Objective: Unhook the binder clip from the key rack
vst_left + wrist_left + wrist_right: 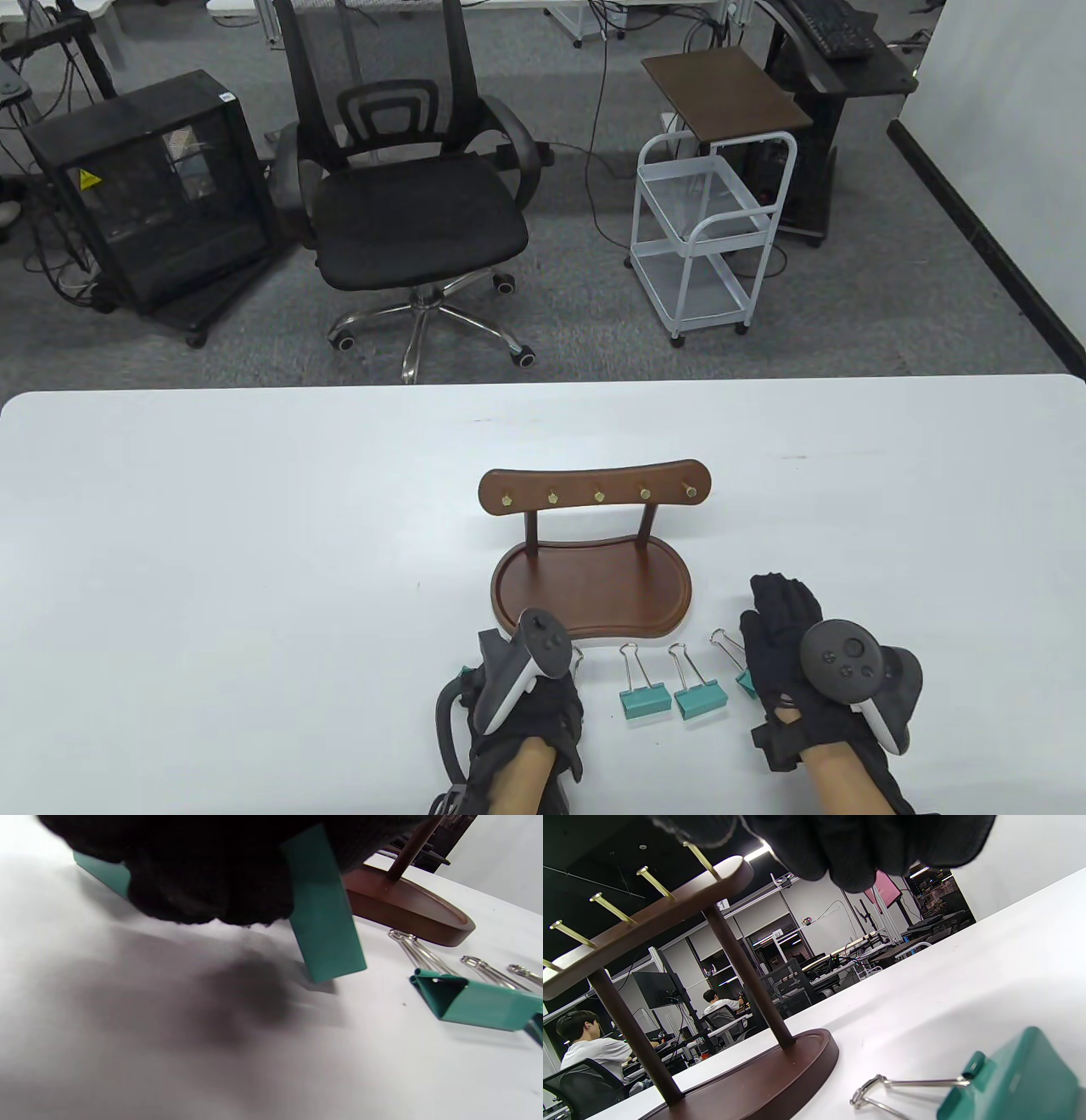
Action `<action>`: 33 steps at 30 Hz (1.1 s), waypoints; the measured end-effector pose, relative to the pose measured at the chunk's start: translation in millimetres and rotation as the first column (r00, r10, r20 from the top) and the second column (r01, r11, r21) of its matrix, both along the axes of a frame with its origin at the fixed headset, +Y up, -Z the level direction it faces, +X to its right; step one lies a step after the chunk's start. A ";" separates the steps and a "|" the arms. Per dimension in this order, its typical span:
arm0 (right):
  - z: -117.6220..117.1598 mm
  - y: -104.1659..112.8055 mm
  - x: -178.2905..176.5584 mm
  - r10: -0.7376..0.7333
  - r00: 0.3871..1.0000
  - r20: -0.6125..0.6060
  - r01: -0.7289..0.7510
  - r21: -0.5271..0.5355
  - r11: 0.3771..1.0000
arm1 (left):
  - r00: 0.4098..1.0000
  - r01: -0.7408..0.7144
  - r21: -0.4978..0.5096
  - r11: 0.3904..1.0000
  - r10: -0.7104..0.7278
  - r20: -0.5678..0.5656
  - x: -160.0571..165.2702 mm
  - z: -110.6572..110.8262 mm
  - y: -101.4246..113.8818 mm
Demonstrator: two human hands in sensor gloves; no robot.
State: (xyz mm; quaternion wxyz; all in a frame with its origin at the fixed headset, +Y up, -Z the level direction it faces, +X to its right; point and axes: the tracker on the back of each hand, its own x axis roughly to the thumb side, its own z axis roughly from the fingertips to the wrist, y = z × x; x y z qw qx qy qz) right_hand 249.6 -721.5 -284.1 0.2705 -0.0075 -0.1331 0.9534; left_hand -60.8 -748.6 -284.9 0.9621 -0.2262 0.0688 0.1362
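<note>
The wooden key rack (594,491) stands mid-table on its tray base (594,586); its brass hooks (598,495) are all bare. My left hand (551,679) is at the tray's front left corner. In the left wrist view its fingers (203,878) hold a teal binder clip (324,908) tilted, with its lower edge at the table. A second teal piece (102,872) shows behind the fingers. My right hand (785,611) lies open on the table right of the tray, over part of another clip (747,679), which lies free below it in the right wrist view (1009,1082).
Two more teal binder clips (643,700) (701,701) lie side by side on the white table (254,552) between my hands, in front of the tray. An office chair (416,212) and a white cart (704,229) stand on the floor beyond the far edge.
</note>
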 end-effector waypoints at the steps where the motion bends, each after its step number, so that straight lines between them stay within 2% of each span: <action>1: -0.1 0.1 0.1 0.001 1.000 0.001 -0.001 0.000 1.000 | 1.000 0.005 -0.001 1.000 -0.005 -0.002 0.5 -0.1 -0.8; 6: -0.2 0.4 -0.1 0.003 1.000 0.002 -0.003 -0.003 1.000 | 1.000 0.014 -0.008 1.000 -0.014 -0.015 0.3 -1.4 -2.4; 15: 0.1 0.8 -0.5 0.015 1.000 0.001 -0.015 -0.007 1.000 | 0.979 0.201 0.082 0.976 -0.204 0.031 10.6 0.2 2.2; 26: 0.3 1.2 -0.9 0.016 1.000 0.000 -0.016 -0.015 1.000 | 0.940 0.337 0.099 0.936 -0.341 0.025 8.6 0.1 0.1; 33: 0.3 0.9 -1.7 0.016 1.000 -0.003 -0.016 -0.024 1.000 | 0.956 0.292 0.148 0.945 -0.294 -0.009 -1.7 0.8 7.4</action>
